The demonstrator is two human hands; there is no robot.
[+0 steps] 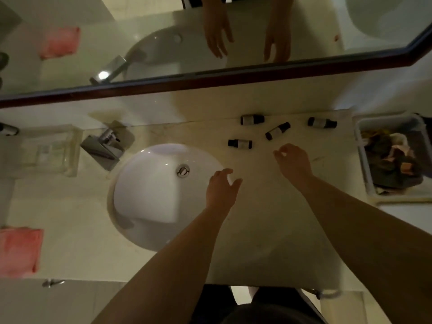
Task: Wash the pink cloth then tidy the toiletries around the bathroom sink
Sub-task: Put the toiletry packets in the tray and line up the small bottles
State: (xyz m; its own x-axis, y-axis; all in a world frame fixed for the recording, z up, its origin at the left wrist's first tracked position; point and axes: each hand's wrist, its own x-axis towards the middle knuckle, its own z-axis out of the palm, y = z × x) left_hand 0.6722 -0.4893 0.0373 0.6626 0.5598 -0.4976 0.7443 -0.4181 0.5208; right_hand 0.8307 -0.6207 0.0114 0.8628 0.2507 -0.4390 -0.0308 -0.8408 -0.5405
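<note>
Now I judge the washing done: the pink cloth (19, 251) lies folded on the worktop (268, 218) left of the sink (149, 195), well apart from my hands. The tidying is left; four small dark bottles (277, 130) lie scattered on their sides behind my hands. My right hand (294, 162) hovers near them, grip released, holding nothing. My left hand (221, 190) hangs over the sink's rim, also released and empty. The bottles' pale labels are too blurred to read.
</note>
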